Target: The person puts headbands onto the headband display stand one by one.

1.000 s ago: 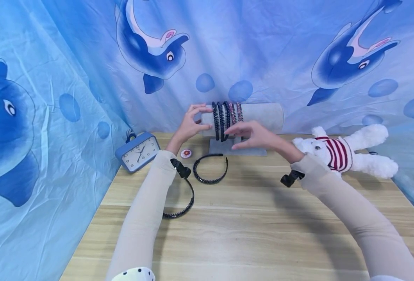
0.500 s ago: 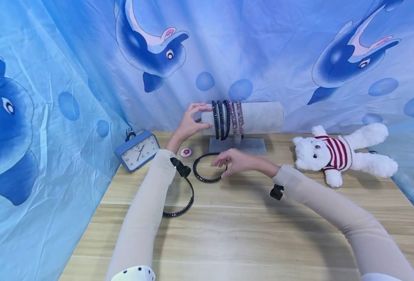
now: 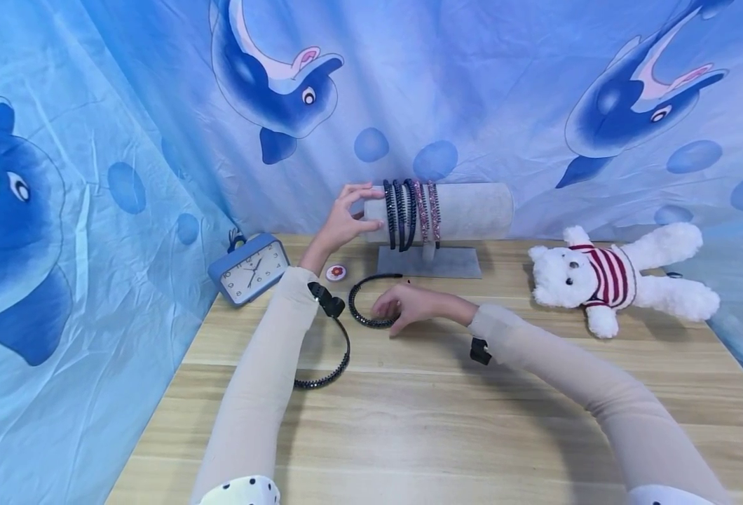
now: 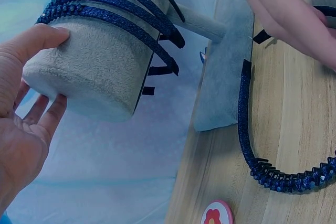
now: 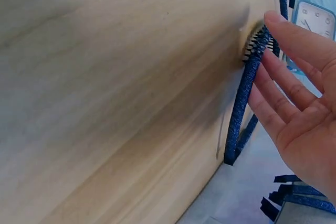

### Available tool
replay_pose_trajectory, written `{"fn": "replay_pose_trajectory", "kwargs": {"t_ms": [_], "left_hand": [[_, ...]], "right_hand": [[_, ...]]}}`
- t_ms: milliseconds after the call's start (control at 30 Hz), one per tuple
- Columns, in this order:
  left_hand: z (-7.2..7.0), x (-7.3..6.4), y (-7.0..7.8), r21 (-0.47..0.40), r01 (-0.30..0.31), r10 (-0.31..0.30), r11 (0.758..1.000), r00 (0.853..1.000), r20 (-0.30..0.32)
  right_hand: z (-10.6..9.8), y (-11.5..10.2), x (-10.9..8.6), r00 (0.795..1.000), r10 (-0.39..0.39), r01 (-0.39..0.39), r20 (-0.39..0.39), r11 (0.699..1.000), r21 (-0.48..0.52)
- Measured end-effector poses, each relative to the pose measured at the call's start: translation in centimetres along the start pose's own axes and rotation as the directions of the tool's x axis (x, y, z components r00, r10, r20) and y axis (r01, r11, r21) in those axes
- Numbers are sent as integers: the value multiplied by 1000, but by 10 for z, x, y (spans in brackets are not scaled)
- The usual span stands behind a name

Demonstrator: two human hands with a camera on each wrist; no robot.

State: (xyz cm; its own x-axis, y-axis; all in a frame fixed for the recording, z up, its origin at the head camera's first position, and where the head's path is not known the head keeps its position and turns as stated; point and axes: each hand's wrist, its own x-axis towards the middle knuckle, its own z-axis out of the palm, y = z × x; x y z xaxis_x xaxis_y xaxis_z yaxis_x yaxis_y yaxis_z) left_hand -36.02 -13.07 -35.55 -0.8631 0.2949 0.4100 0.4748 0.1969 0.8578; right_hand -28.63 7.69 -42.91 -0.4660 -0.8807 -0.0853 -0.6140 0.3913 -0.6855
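Observation:
My left hand (image 3: 340,221) holds the left end of a grey velvet headband stand (image 3: 475,214), thumb on top and fingers round its end face. Several headbands hang on the cylinder: dark glittery ones (image 4: 113,17) nearest this hand, then pink beaded ones (image 3: 434,210). On the table before the stand, my right hand (image 3: 417,305) pinches a dark beaded headband (image 3: 366,322) at its right side. The right wrist view has that headband (image 5: 241,103) between thumb and fingers. A second dark headband (image 3: 321,383) lies nearer, partly hidden by the left forearm.
A blue alarm clock (image 3: 249,270) stands at the left edge, with a round flower badge (image 3: 336,272) to its right. On the right lies a white teddy bear (image 3: 614,277) in a striped sweater. Blue dolphin cloth (image 3: 472,84) hangs behind and along the sides.
My right hand has come down from the headbands on the stand to the headband on the table and taken hold of it. The left hand stays at the stand's end.

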Motion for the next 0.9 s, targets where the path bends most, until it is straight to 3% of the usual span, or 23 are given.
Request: {"fn": "replay_pose_trajectory", "kwargs": {"t_ms": [433, 900], "left_hand": [[1, 1, 0, -16, 10, -10, 1000, 1000, 10], [0, 0, -1, -8, 5, -6, 1000, 1000, -10]], "right_hand": [[5, 4, 9, 1000, 31, -31, -2, 999, -22], [1, 6, -4, 1000, -2, 4, 16, 992, -128]]}}
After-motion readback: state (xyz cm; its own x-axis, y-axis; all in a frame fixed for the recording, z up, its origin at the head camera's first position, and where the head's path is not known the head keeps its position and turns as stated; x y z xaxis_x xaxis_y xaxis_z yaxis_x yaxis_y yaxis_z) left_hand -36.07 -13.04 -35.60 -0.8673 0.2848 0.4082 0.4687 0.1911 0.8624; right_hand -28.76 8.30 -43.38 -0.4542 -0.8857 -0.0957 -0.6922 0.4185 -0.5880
